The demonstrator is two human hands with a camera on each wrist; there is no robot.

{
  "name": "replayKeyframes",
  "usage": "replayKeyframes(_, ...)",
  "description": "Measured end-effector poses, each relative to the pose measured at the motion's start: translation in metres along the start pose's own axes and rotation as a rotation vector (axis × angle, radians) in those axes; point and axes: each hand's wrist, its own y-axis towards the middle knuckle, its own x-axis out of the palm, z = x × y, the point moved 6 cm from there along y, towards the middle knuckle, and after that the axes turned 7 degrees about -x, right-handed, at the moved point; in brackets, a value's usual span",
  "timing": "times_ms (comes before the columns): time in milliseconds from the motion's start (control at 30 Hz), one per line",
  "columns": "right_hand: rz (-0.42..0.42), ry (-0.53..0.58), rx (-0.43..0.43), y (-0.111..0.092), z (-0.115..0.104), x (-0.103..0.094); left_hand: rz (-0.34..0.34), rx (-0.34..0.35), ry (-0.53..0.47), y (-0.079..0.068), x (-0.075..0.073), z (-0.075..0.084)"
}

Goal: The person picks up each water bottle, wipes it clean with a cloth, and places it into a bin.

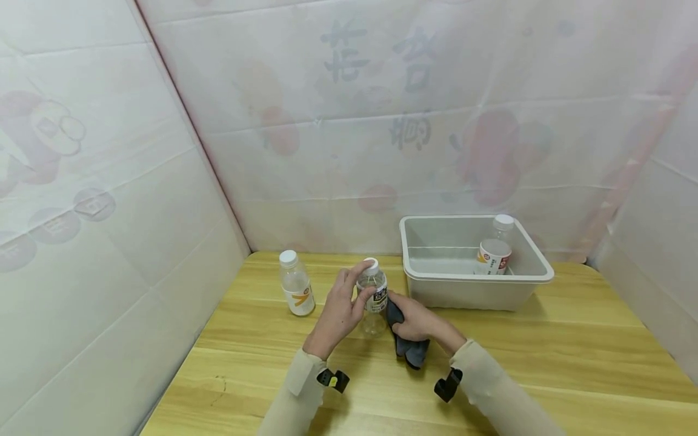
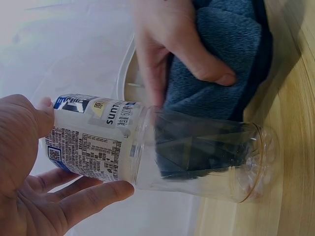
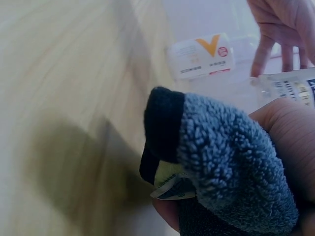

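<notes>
My left hand (image 1: pixel 342 306) grips a clear plastic bottle (image 2: pixel 147 147) by its upper part, fingers and thumb around the white cap and the printed label. The bottle stands upright on the wooden table in the head view. A folded blue-grey cloth (image 1: pixel 409 344) is held in my right hand (image 1: pixel 417 319), just right of the bottle. In the left wrist view the cloth (image 2: pixel 216 59) lies right against the bottle's clear lower part and shows through it. The right wrist view shows the cloth (image 3: pixel 231 162) bunched, with a dark edge and a small tag.
To the left a second bottle (image 1: pixel 297 284) with a white cap and orange mark stands on the table (image 1: pixel 240 357). Behind my right hand sits a light grey bin (image 1: pixel 463 292), with a similar capped bottle (image 1: pixel 495 251) inside. Printed sheeting (image 1: pixel 327 169) walls the back and sides.
</notes>
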Motion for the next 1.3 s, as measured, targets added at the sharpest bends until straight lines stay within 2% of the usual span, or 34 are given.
replayKeyframes(167,-0.005,-0.001,0.0,-0.002,0.004,0.006,-0.013,-0.004,-0.007,0.0,0.0,0.0)
replayKeyframes(467,0.003,0.021,-0.008,0.0,0.01,0.004,-0.032,-0.017,-0.021,0.001,-0.002,0.0)
replayKeyframes(667,0.047,-0.013,0.007,-0.002,0.007,-0.01,-0.039,-0.042,-0.044,0.002,-0.002,-0.003)
replayKeyframes(967,0.127,-0.056,0.002,-0.012,-0.019,-0.04,-0.058,-0.065,-0.106,0.003,0.0,-0.005)
replayKeyframes(1300,0.145,-0.082,-0.015,-0.02,-0.034,-0.056,-0.08,-0.084,-0.133,0.001,0.0,-0.003)
